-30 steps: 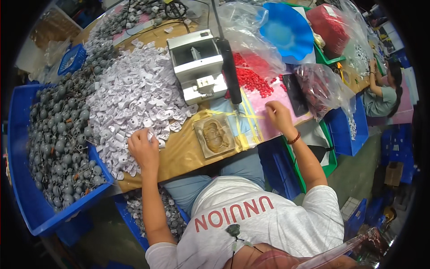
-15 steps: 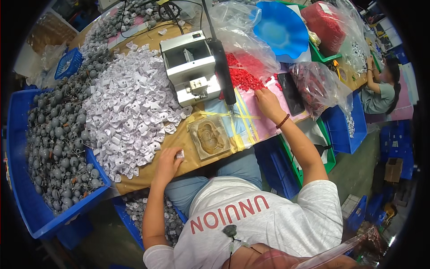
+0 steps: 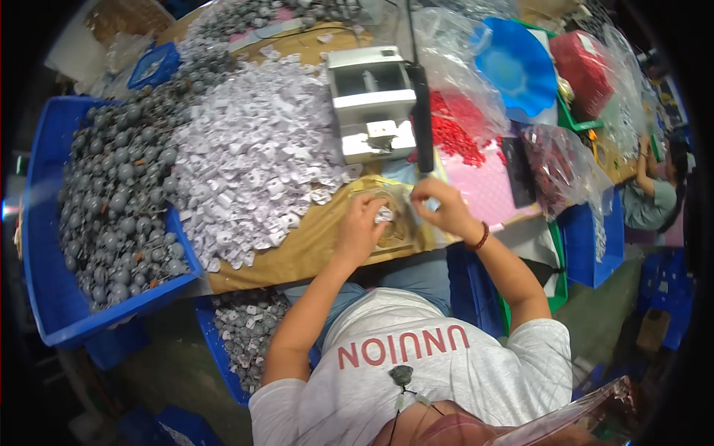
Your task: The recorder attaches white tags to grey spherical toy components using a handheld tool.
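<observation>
My left hand (image 3: 360,229) is closed on a small white plastic part (image 3: 383,215), held over a squarish brown block with a moulded hollow (image 3: 400,232). Just right of it, my right hand (image 3: 448,211) is raised above the block's right side, thumb and fingers pinched together. Whatever sits between those fingertips is too small to make out. Behind both hands stands a white bench machine (image 3: 372,104) with a dark upright bar along its right side. To the left spreads a big heap of white plastic parts (image 3: 253,163). Small red pieces (image 3: 454,134) lie beyond my right hand.
A blue bin (image 3: 56,297) of grey ball-shaped parts stands far left. On the right are a dark flat slab (image 3: 518,171), a bag of red pieces (image 3: 554,160) and a blue fluted bowl (image 3: 517,67). A co-worker (image 3: 651,193) sits at far right.
My right hand has left the red pieces and come toward me and left, near the block. My left hand has moved right and up with the white part. The whole view has shifted.
</observation>
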A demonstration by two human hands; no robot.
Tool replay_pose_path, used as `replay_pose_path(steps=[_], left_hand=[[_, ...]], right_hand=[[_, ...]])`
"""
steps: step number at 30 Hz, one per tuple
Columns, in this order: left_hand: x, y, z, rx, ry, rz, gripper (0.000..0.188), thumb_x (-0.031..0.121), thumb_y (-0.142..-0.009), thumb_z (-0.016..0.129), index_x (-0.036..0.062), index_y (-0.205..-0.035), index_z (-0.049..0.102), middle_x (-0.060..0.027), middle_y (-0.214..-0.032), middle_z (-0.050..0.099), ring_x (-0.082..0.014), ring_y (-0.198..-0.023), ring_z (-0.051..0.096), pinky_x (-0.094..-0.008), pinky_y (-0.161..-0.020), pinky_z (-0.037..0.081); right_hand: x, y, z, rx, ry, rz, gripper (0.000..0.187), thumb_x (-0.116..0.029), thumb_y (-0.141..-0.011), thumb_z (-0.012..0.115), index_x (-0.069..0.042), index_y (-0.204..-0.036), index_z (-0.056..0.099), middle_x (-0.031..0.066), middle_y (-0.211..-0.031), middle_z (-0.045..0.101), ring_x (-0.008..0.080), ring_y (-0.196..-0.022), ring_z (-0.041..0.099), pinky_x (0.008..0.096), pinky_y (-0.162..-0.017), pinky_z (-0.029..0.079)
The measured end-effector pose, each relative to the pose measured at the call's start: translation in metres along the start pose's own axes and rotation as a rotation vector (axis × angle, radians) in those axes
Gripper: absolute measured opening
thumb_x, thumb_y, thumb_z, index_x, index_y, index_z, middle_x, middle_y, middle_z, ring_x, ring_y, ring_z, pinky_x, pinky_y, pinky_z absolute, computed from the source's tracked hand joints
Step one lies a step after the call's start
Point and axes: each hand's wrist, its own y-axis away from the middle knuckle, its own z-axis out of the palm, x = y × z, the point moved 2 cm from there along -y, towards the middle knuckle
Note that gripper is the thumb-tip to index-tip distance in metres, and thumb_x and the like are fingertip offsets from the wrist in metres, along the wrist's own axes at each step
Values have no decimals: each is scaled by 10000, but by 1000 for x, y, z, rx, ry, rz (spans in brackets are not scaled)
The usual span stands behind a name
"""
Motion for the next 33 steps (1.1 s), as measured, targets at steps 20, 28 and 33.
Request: replay_pose_path(steps=[20,28,33], left_hand=[[-180,-62,-353,499,-1372,-324,144,146,-896,610,107,-1023,664,-108,-1083,661,-287,-1105,576,-481,-861,468],[-104,-81,-380,667,-735,-244,385,160,-863,635,106,-1243,621,-138,-1155,667,-325,-1056,645,-458,-885,519],[15,-81,-362,640,-203,51,482,188,-889,642,70,-1352,581,-135,-1212,656,-242,-1050,656,-380,-928,518]], right_hand=[[0,23,78,-25,452,-144,258,-41,-765,765,-50,-1005,669,128,-1116,640,347,-1083,585,465,-916,457],[11,26,51,149,105,86,330,46,-842,672,-4,-1164,621,173,-1157,614,305,-1006,609,371,-854,501],[-4,0,29,161,-14,34,339,77,-842,652,7,-1172,617,168,-1135,617,284,-949,634,344,-802,522]])
